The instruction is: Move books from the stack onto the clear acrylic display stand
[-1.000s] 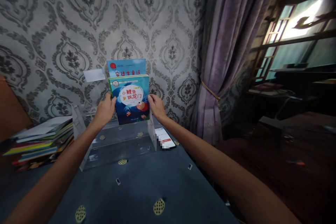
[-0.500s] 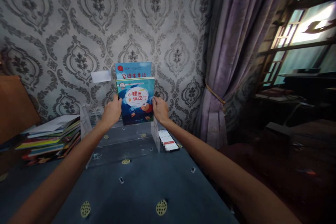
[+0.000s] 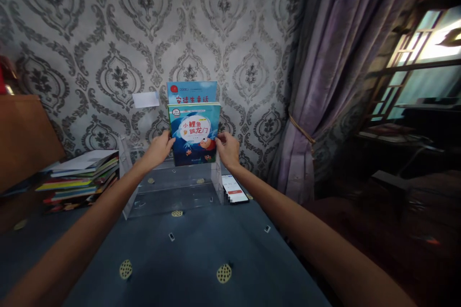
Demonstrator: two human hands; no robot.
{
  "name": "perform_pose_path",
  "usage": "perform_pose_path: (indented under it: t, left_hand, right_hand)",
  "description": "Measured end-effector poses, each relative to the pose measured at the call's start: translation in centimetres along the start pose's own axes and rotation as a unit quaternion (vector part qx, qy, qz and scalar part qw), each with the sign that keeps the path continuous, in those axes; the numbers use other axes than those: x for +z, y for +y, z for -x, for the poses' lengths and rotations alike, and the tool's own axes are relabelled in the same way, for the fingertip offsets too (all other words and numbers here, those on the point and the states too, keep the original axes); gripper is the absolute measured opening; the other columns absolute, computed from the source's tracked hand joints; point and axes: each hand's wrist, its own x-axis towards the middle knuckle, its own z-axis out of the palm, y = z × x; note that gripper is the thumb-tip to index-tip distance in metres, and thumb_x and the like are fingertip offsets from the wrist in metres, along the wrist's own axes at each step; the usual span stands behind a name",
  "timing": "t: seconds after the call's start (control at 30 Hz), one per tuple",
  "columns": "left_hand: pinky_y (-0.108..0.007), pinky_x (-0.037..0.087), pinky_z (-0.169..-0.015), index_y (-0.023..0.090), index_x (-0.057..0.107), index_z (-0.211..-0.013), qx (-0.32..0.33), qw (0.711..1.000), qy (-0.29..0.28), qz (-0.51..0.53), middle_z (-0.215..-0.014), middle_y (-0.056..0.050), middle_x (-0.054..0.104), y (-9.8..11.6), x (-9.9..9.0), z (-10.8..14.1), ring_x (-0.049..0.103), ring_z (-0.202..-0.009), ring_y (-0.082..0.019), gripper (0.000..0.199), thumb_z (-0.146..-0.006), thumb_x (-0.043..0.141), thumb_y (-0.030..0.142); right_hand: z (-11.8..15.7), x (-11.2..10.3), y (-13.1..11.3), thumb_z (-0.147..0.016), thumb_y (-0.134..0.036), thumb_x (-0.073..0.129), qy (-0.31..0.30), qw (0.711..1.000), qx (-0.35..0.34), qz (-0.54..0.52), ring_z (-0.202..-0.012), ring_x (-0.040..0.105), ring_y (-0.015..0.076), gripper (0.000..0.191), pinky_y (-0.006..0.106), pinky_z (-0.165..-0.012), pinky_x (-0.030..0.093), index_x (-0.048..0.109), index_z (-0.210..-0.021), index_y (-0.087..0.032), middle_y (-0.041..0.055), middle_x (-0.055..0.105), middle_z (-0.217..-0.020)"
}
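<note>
Two blue picture-book covers show near the centre of the frame, the front book [image 3: 196, 146] upright and overlapping the lower part of the rear book [image 3: 192, 92]. The left hand [image 3: 157, 149] has its thumb against the front book's left edge, its other fingers mostly out of sight behind; the right hand [image 3: 229, 149] pinches the right edge between thumb and bent fingers. Both grips look closed on the book, though how the hidden fingertips sit I cannot tell.

Around and below the books is a clear stand [image 3: 217, 183], its side panels left and right of them. A white label [image 3: 146, 100] shows above the left hand. The phone [image 3: 236, 191] lies just beside the stand's right panel, and a pile of books and papers [image 3: 81, 172] sits at the left of the frame, on the dark patterned cloth [image 3: 187, 259]. A purple curtain [image 3: 320, 81] hangs at upper right.

As it looks, the front book is up at the stand but not released; whether it bears on the stand is hidden, as is the rear book's base.

Compared with the earlier frames, everything sits farther right in view, books and stand alike, so the head seems to have turned. Both hands remain at the same edges, and the two books keep much the same overlap.
</note>
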Motion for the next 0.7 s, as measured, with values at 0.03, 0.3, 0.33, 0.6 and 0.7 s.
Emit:
perform_pose_path:
  t: [0.03, 0.3, 0.33, 0.6, 0.7]
  left_hand:
    - [-0.038, 0.053, -0.086, 0.02, 0.057, -0.104, -0.007, 1.0, -0.009, -0.015, -0.087, -0.008, 0.073, 0.0, 0.1, 0.1, 0.072, -0.088, -0.026, 0.018, -0.101, 0.045, 0.032]
    - [-0.035, 0.051, -0.083, 0.016, 0.057, -0.106, -0.045, 0.993, -0.038, -0.107, -0.095, -0.016, 0.075, 1.2, 0.3, 0.5, 0.073, -0.096, -0.028, 0.023, -0.104, 0.038, 0.028]
    - [-0.034, 0.051, -0.083, 0.016, 0.057, -0.107, -0.047, 0.992, -0.039, -0.113, -0.098, -0.017, 0.075, 1.4, 0.2, 0.5, 0.073, -0.097, -0.028, 0.023, -0.104, 0.037, 0.027]
    - [-0.035, 0.05, -0.083, 0.014, 0.056, -0.11, -0.062, 0.988, -0.051, -0.133, -0.103, -0.021, 0.074, 2.1, 0.1, 0.8, 0.073, -0.1, -0.03, 0.024, -0.105, 0.035, 0.025]
    - [-0.035, 0.05, -0.083, 0.015, 0.056, -0.108, -0.057, 0.988, -0.051, -0.131, -0.099, -0.019, 0.075, 2.0, 0.0, 0.8, 0.074, -0.098, -0.029, 0.025, -0.105, 0.034, 0.026]
  right_hand:
    - [0.0, 0.0, 0.1, -0.087, -0.026, 0.057, -0.001, 1.0, 0.001, 0.004, -0.089, 0.071, 0.0264, 0.02, 0.037, -0.084, 0.053, 0.072, -0.095, -0.015, 0.0128, 0.077, -0.095]
    - [0.4, -0.2, 0.3, -0.086, -0.024, 0.057, -0.016, 0.999, 0.011, 0.034, -0.086, 0.07, 0.0245, 0.021, 0.035, -0.083, 0.051, 0.077, -0.089, -0.018, 0.009, 0.079, -0.091]
    - [0.4, -0.2, 0.3, -0.086, -0.023, 0.057, -0.018, 0.999, 0.012, 0.037, -0.087, 0.07, 0.025, 0.021, 0.035, -0.084, 0.051, 0.078, -0.089, -0.017, 0.0101, 0.079, -0.093]
    - [0.5, -0.2, 0.1, -0.087, -0.021, 0.058, -0.028, 0.998, 0.02, 0.045, -0.094, 0.071, 0.0263, 0.022, 0.036, -0.088, 0.051, 0.079, -0.092, -0.016, 0.0122, 0.079, -0.098]
    - [0.6, -0.5, 0.1, -0.087, -0.022, 0.058, -0.033, 0.998, 0.019, 0.039, -0.092, 0.072, 0.026, 0.023, 0.035, -0.086, 0.052, 0.08, -0.092, -0.017, 0.0119, 0.08, -0.098]
